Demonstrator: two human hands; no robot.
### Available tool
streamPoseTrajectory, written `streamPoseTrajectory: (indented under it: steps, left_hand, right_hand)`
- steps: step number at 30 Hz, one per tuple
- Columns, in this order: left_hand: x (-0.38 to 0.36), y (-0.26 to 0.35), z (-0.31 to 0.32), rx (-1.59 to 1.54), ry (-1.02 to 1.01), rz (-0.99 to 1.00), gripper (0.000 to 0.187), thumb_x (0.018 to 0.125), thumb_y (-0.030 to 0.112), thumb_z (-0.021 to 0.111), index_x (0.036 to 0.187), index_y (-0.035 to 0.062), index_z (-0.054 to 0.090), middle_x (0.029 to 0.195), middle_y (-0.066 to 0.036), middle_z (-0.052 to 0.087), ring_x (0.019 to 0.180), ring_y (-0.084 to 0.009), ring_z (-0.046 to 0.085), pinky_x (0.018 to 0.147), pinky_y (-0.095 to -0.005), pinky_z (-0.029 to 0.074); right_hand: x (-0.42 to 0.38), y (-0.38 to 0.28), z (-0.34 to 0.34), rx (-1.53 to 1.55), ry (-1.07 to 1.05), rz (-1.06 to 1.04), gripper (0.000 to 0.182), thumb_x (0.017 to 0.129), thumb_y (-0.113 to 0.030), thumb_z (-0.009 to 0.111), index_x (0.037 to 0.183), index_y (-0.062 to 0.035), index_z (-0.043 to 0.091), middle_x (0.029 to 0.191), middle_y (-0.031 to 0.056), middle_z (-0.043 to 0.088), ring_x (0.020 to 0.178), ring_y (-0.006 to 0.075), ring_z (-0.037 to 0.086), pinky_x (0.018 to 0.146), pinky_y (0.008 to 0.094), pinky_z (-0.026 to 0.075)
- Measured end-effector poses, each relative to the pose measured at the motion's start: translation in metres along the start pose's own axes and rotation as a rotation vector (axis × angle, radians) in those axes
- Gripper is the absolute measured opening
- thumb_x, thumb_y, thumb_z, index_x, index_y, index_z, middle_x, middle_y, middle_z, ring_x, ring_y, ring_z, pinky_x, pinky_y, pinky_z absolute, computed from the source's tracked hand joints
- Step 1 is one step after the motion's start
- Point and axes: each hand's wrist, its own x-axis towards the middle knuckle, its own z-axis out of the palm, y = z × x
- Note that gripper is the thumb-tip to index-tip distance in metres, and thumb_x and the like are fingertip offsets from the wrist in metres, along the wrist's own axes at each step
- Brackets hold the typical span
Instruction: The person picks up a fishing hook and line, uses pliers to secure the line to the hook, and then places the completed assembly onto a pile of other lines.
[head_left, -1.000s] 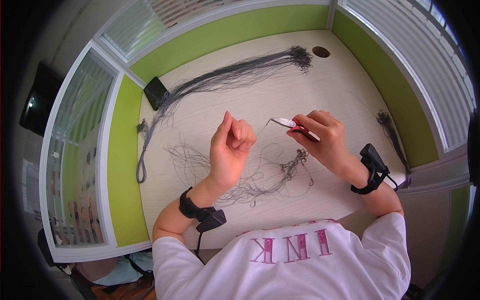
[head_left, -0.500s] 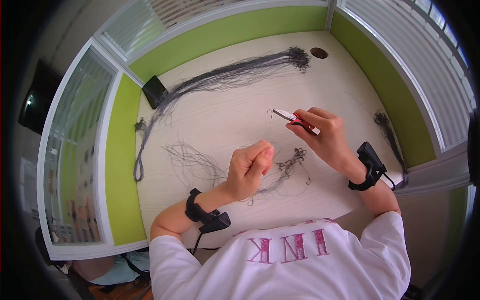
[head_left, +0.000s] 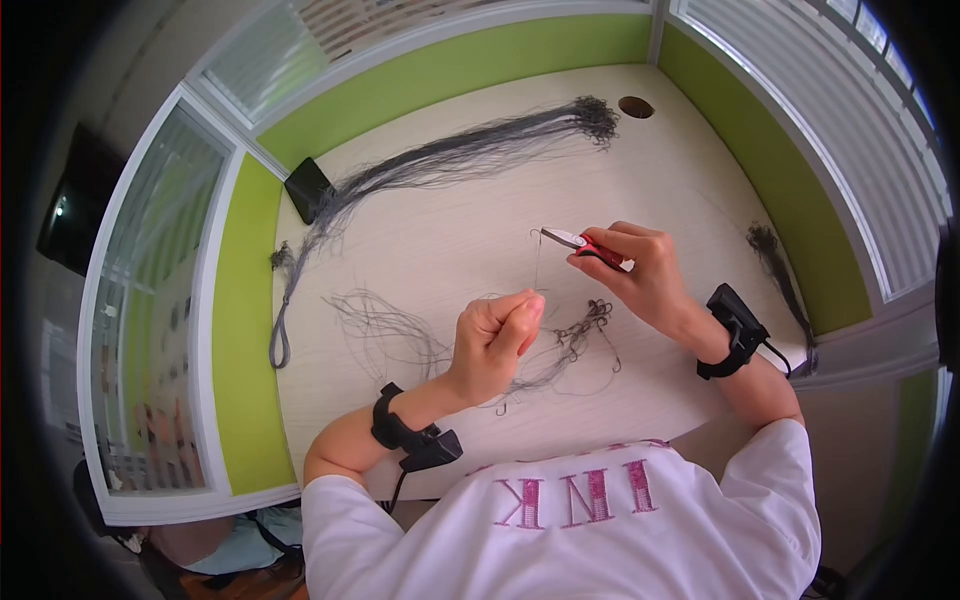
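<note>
One hook [head_left: 537,231] beyond left hand [head_left: 494,345].

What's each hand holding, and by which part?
Right hand: pliers, by their red handles. Left hand: thin line, held below the fishhook at the pliers' tips.

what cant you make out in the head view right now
- Head view: lower end of the line, hidden by the left grip.
- Head view: whether the pliers touch the hook; too small.
- Head view: the pliers' handle ends, covered by the right grip.
- Head view: some loose strands, behind the left grip.
</note>
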Motion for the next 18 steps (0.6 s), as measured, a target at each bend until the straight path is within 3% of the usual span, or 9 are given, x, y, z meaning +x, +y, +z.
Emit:
streamPoseTrajectory:
  steps: [4, 6, 7, 9, 10, 12, 15, 18]
  left_hand:
    - [0.018, -0.005, -0.014, -0.127, 0.129, 0.013, 0.041, 0.1, 0.012, 0.043, 0.06, 0.0056, 0.039, 0.059, -0.002, 0.039, 0.06, -0.0118, 0.032, 0.061, -0.03, 0.03]
    - [0.033, -0.009, -0.025, 0.03, 0.22, 0.103, 0.038, 0.102, 0.016, 0.044, 0.068, 0.0006, 0.054, 0.076, -0.005, 0.053, 0.077, -0.0146, 0.047, 0.074, -0.028, 0.039]
    - [0.039, -0.012, -0.036, 0.029, 0.223, 0.109, 0.038, 0.102, 0.016, 0.044, 0.068, 0.0006, 0.054, 0.076, -0.005, 0.053, 0.077, -0.0146, 0.047, 0.074, -0.028, 0.039]
    - [0.047, -0.02, -0.071, 0.515, 0.202, 0.191, 0.036, 0.102, 0.02, 0.047, 0.08, -0.0023, 0.065, 0.099, -0.008, 0.061, 0.101, -0.015, 0.052, 0.091, -0.0273, 0.04]
    - [0.05, -0.022, -0.091, 0.514, 0.203, 0.194, 0.036, 0.102, 0.02, 0.047, 0.08, -0.0023, 0.065, 0.099, -0.008, 0.061, 0.101, -0.015, 0.052, 0.091, -0.0273, 0.04]
    - [0.05, -0.025, -0.133, 0.633, -0.018, -0.152, 0.033, 0.101, 0.021, 0.051, 0.083, -0.0024, 0.066, 0.104, -0.008, 0.064, 0.103, -0.0147, 0.056, 0.095, -0.0277, 0.04]
    - [0.05, -0.034, -0.167, 0.611, 0.039, -0.153, 0.032, 0.098, 0.024, 0.056, 0.084, -0.0024, 0.068, 0.104, -0.008, 0.065, 0.095, -0.015, 0.059, 0.085, -0.0283, 0.045]
    - [0.052, -0.039, -0.201, 0.571, 0.122, -0.209, 0.029, 0.097, 0.022, 0.056, 0.088, -0.0029, 0.068, 0.105, -0.009, 0.067, 0.094, -0.0183, 0.062, 0.085, -0.0289, 0.046]
  right_hand:
    - [0.004, 0.004, -0.004, -0.028, 0.025, 0.069, 0.021, 0.08, -0.022, 0.076, 0.09, -0.0027, 0.072, 0.065, 0.0085, 0.057, 0.052, 0.0189, 0.05, 0.05, 0.0335, 0.039]
    - [0.006, 0.008, -0.003, -0.161, 0.006, 0.08, 0.021, 0.081, -0.024, 0.075, 0.09, -0.0053, 0.073, 0.065, 0.0084, 0.058, 0.052, 0.0212, 0.052, 0.051, 0.035, 0.04]
    - [0.007, 0.012, -0.004, -0.164, 0.005, 0.074, 0.021, 0.081, -0.024, 0.075, 0.09, -0.0053, 0.073, 0.065, 0.0084, 0.058, 0.052, 0.0212, 0.052, 0.051, 0.035, 0.04]
    - [0.01, 0.028, -0.007, -0.291, 0.051, 0.134, 0.022, 0.081, -0.027, 0.073, 0.09, -0.0069, 0.073, 0.068, 0.0087, 0.06, 0.055, 0.0261, 0.056, 0.053, 0.0374, 0.043]
    - [0.011, 0.038, -0.009, -0.293, 0.052, 0.132, 0.022, 0.081, -0.027, 0.073, 0.09, -0.0069, 0.073, 0.068, 0.0087, 0.06, 0.055, 0.0261, 0.056, 0.053, 0.0374, 0.043]
    - [0.017, 0.056, -0.016, -0.486, 0.065, 0.173, 0.021, 0.082, -0.028, 0.071, 0.089, -0.0079, 0.073, 0.068, 0.0105, 0.063, 0.061, 0.0313, 0.06, 0.056, 0.0402, 0.045]
    - [0.03, 0.072, -0.028, -0.598, 0.04, 0.21, 0.021, 0.08, -0.028, 0.072, 0.085, -0.0071, 0.073, 0.069, 0.0131, 0.064, 0.065, 0.0346, 0.062, 0.058, 0.0418, 0.047]
    - [0.046, 0.08, -0.035, -0.655, 0.031, 0.24, 0.022, 0.079, -0.028, 0.072, 0.08, -0.0065, 0.073, 0.071, 0.0153, 0.066, 0.066, 0.0355, 0.063, 0.058, 0.0421, 0.048]
